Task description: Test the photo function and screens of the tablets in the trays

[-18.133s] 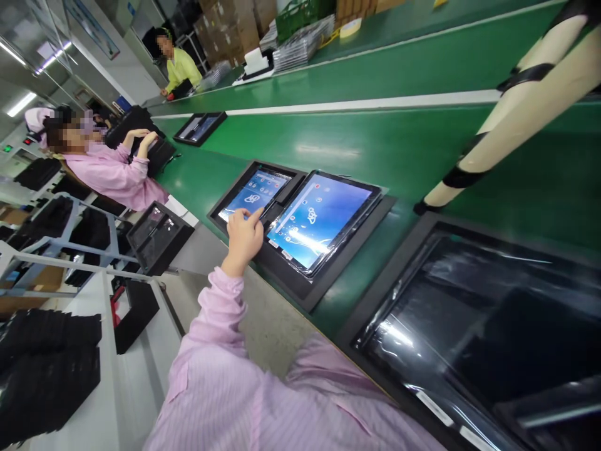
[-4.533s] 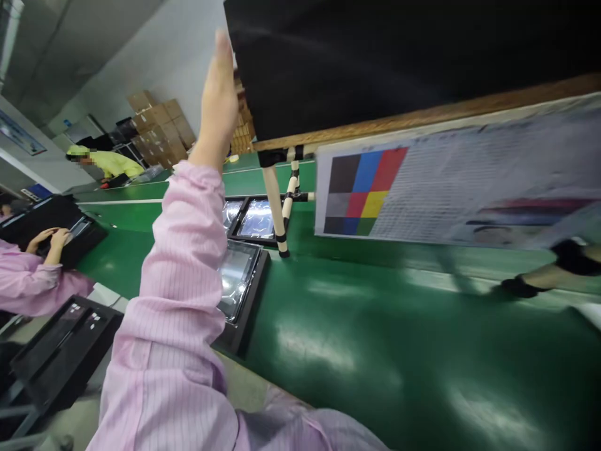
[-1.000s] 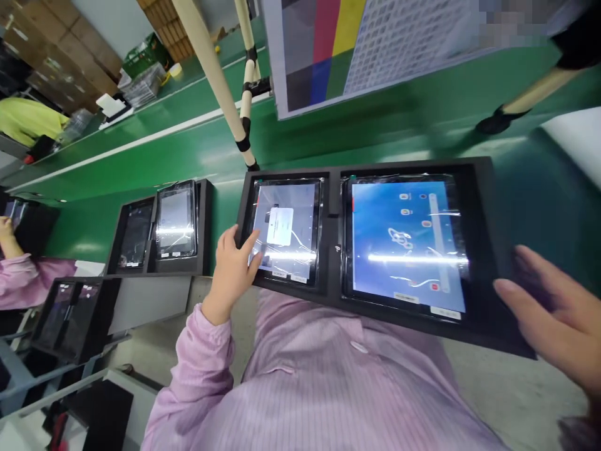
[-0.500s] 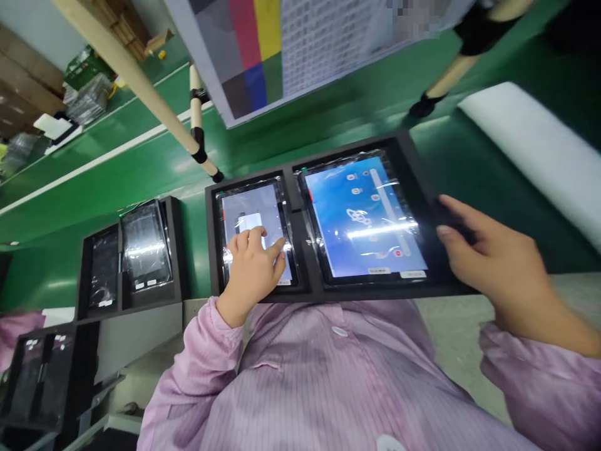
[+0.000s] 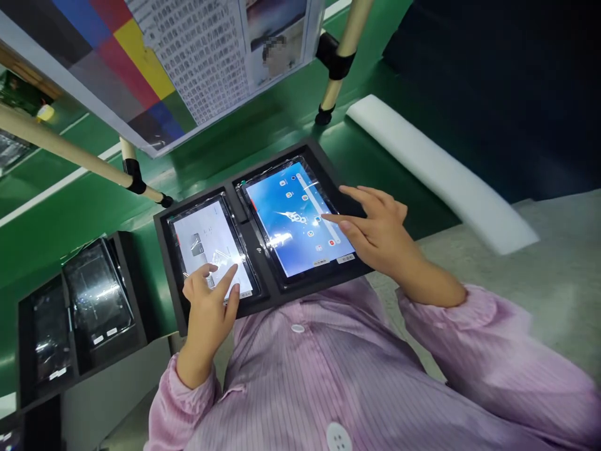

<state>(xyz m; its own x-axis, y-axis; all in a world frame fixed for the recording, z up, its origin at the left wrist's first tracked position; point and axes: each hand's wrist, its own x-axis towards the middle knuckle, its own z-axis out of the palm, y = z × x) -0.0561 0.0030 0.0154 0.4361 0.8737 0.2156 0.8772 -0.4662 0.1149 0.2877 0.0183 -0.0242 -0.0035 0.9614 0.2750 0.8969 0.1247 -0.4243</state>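
Observation:
Two lit tablets in clear film lie side by side in a black foam tray (image 5: 256,241). The left tablet (image 5: 211,232) shows a pale screen with a grey picture on it. Over its lower part is my left hand (image 5: 211,304), fingers spread, the index fingertip at the glass. A blue home screen with app icons fills the right tablet (image 5: 277,207). My right hand (image 5: 378,232) reaches over its right edge, index finger stretched out to the icons and the other fingers loosely apart. Neither hand grips anything.
Another black tray (image 5: 136,294) with two dark film-wrapped tablets lies to the left on the green bench (image 5: 159,294). A white foam roll (image 5: 441,169) lies at the right. Beige pipe posts (image 5: 345,56) and a hanging colour-chart sheet (image 5: 188,56) stand behind the tray.
My right hand has let go of the tray's right edge and moved onto the right tablet's screen. The left tablet's screen has turned paler. The camera view has shifted right.

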